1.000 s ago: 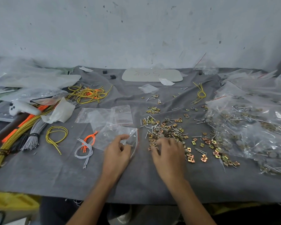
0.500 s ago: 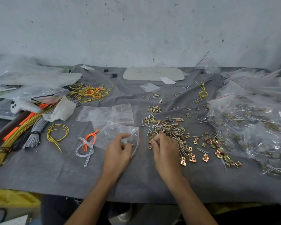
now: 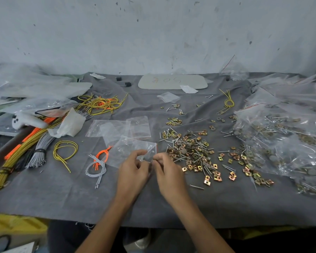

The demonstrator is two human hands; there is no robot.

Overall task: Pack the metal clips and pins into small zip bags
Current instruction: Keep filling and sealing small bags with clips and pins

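Note:
A small clear zip bag [image 3: 130, 150] with a red seal line lies on the grey cloth just beyond my hands. My left hand [image 3: 133, 172] pinches its near edge between thumb and fingers. My right hand [image 3: 169, 175] is at the bag's mouth with its fingertips pinched together; whatever it carries is too small to make out. A loose pile of brass clips and steel pins [image 3: 192, 154] spreads to the right of my right hand. More empty zip bags [image 3: 117, 127] lie flat behind the held one.
Filled clear bags [image 3: 285, 141] heap up at the right. Bundles of yellow, grey and orange wires [image 3: 26, 150] lie at the left, small wire loops [image 3: 97, 165] near my left hand. A white controller [image 3: 26, 120] and plastic sheets sit far left, against a wall.
My right hand left the pile of clips and pins and moved left to the mouth of the bag. My left hand kept its grip on the bag.

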